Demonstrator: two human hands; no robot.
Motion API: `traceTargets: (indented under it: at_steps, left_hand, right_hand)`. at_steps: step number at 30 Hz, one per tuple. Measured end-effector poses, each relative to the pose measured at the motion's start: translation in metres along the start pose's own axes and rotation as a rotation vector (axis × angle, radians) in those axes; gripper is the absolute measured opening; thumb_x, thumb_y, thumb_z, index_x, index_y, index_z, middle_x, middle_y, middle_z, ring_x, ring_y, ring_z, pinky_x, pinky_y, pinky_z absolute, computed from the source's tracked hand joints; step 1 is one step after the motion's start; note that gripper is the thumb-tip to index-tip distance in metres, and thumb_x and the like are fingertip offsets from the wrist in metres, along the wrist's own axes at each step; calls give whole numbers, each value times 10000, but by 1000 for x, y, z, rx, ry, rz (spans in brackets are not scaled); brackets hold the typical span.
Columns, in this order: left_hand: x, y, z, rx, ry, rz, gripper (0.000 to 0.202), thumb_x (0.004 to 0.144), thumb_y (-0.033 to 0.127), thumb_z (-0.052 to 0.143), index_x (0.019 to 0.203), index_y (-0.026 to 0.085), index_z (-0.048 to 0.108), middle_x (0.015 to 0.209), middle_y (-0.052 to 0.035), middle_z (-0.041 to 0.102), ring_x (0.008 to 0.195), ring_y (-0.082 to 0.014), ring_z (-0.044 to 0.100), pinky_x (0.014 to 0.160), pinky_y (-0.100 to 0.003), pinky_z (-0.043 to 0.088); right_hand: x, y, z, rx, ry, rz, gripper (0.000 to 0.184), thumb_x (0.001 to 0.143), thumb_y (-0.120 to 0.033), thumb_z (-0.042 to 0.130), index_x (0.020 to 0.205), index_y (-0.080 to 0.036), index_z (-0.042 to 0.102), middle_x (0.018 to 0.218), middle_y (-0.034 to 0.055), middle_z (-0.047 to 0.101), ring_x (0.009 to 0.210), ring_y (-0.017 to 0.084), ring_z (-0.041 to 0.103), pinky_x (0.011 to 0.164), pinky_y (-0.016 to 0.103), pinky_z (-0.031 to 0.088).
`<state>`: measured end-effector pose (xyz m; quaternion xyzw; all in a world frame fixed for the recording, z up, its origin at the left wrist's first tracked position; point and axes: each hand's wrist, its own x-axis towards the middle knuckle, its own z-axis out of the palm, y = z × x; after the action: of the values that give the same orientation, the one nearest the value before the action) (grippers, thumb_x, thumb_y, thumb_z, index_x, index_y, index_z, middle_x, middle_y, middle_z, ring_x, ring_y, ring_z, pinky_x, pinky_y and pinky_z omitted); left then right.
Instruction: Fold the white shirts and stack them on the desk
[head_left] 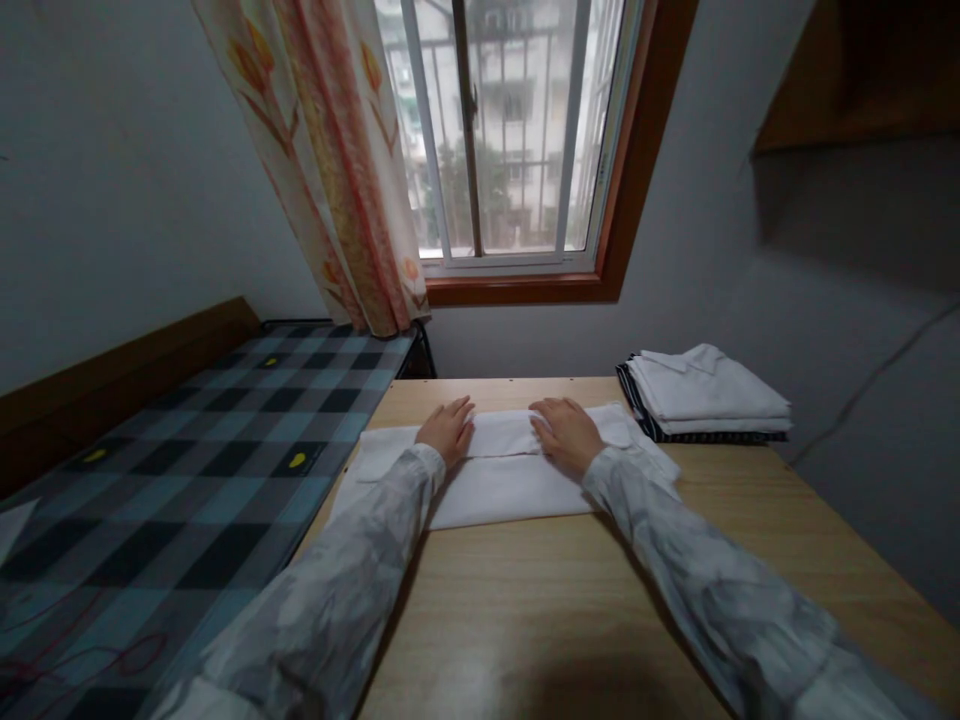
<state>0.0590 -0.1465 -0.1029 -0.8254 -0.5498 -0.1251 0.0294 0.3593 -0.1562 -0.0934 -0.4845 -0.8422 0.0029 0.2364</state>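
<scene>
A white garment (510, 490) lies partly folded across the wooden table, its far part turned over in a long strip. My left hand (448, 432) rests flat on the left half of that strip, fingers stretched out. On the right half, my right hand (568, 436) lies palm down with its fingers spread a little and pointing inward. Both hands touch the cloth without gripping it. My sleeves cover parts of the garment's left and right ends, so its full outline is hidden.
The wooden table (555, 620) reaches toward me. At its back right sits a stack of folded white and dark striped clothes (709, 390). A checked bed (225, 450) adjoins the left side. Behind are a window (517, 150) and a flowered curtain (337, 160).
</scene>
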Motion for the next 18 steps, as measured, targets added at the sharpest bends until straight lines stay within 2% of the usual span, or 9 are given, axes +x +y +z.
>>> traceTargets:
  at_steps: [2,4,6,8,11,13,16,18]
  left_hand:
    - [7,6,14,10,-99,-6,571,1050,378,432,1593,201,459,1723,-118,392,1584,-289,374,1309,-532,280]
    - [4,3,28,13,-171,-15,688,1031,489,492,1646,202,379,1755,-136,315,1619,-309,306,1318,-558,240]
    - [-4,-8,40,-2,-193,-55,775,1016,585,509,1664,195,341,1763,-157,281,1633,-318,273,1320,-572,217]
    - [-13,-26,45,-22,-171,-88,686,1037,581,472,1618,220,425,1746,-147,331,1627,-311,287,1308,-572,236]
    - [-20,-63,37,-58,-89,-107,455,1054,458,444,1404,241,640,1608,-131,546,1524,-296,455,1246,-517,355]
    - [-21,-87,25,-88,-18,-175,423,1001,488,525,1261,209,707,1405,-146,676,1320,-293,618,1148,-452,462]
    - [-22,-113,9,-97,-2,-198,357,912,508,610,1037,199,738,1110,-113,728,1068,-278,683,992,-409,532]
    - [-21,-122,3,-116,-22,-176,306,917,475,583,947,205,725,1014,-93,726,975,-259,680,907,-385,537]
  right_hand:
    - [14,-4,17,59,-66,90,430,1077,-338,429,1421,-188,638,1390,116,718,1289,246,638,1168,381,401]
    - [17,0,36,67,-127,141,554,1060,-451,482,1522,-159,569,1516,144,638,1394,272,582,1198,391,392]
    - [10,7,54,38,-185,146,775,1016,-617,526,1616,-131,462,1660,173,479,1532,312,443,1263,436,322]
    - [-1,13,67,6,-218,141,934,983,-740,502,1676,-129,362,1744,169,329,1614,325,302,1307,475,241]
    - [-12,19,77,-10,-221,140,982,982,-805,422,1705,-152,301,1775,143,256,1644,307,232,1329,479,183]
    - [-14,20,79,-15,-217,138,990,981,-824,389,1708,-159,296,1777,142,250,1647,302,225,1331,478,173]
    - [-13,20,79,-23,-221,133,1000,979,-837,361,1711,-159,289,1777,144,251,1649,299,216,1332,477,164]
    - [-13,20,78,-27,-223,130,1001,979,-834,359,1713,-157,284,1777,142,251,1649,298,214,1332,472,164]
